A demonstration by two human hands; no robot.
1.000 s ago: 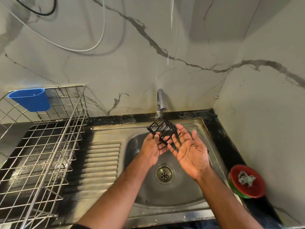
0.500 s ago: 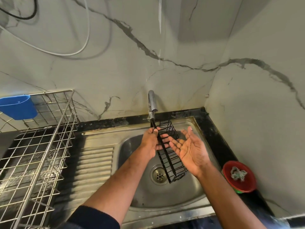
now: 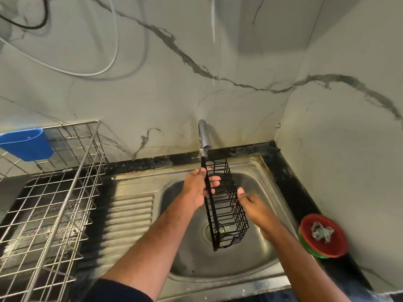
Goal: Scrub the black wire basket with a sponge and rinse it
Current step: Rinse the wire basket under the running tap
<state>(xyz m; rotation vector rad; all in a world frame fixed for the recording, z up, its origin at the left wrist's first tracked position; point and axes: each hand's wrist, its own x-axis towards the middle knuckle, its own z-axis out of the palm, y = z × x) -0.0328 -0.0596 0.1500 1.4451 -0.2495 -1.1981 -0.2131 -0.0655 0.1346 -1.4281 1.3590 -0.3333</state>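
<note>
The black wire basket (image 3: 226,205) hangs lengthwise over the steel sink (image 3: 261,192), its far end just below the tap (image 3: 204,136). My left hand (image 3: 199,187) grips the basket's solid left rail near the top, fingers curled round it. To the basket's right, my right hand (image 3: 255,203) is blurred by motion, palm turned down, fingers close to the wire side; whether it touches is unclear. No sponge shows in either hand. I cannot make out running water.
A steel wire dish rack (image 3: 50,203) with a blue plastic cup (image 3: 27,143) stands on the left over the ribbed drainboard (image 3: 128,214). A red and green bowl (image 3: 322,238) holding a grey scrubber sits on the black counter at right. The marble wall corner is close behind.
My left hand has swung the basket from bunched under the tap to hanging lengthwise over the drain. The right hand turned from palm up to palm down and dropped beside the basket.
</note>
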